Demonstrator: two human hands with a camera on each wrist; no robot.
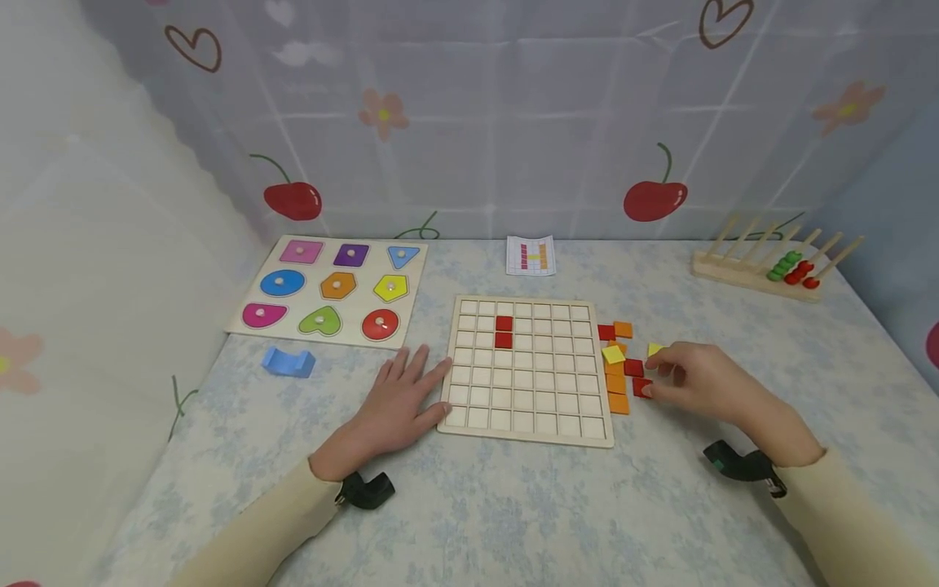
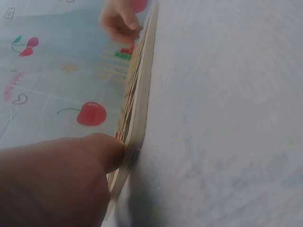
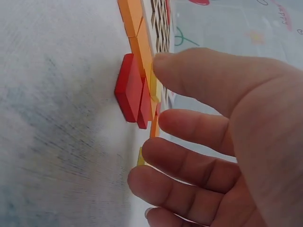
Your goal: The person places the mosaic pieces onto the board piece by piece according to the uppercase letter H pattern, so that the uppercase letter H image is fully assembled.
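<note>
A square wooden grid board (image 1: 524,401) lies in the middle of the table, with two red square tiles (image 1: 504,324) stacked in one column of its upper left part. The left hand (image 1: 396,412) lies spread on the table, thumb and index finger touching the board's left edge; its thumb (image 2: 106,150) presses that edge in the left wrist view. Over loose tiles right of the board hovers the right hand (image 1: 700,381), fingers loosely bent. Its thumb and fingers stay apart beside a red tile (image 3: 129,90), holding nothing visible. Orange tiles (image 1: 618,403) and a yellow tile (image 1: 613,355) lie along the board's right edge.
A shape puzzle board (image 1: 311,281) with knobbed pieces lies at the back left, a blue block (image 1: 288,363) in front of it. A small pattern card (image 1: 531,267) lies behind the grid. A wooden bead rack (image 1: 756,275) stands at the back right.
</note>
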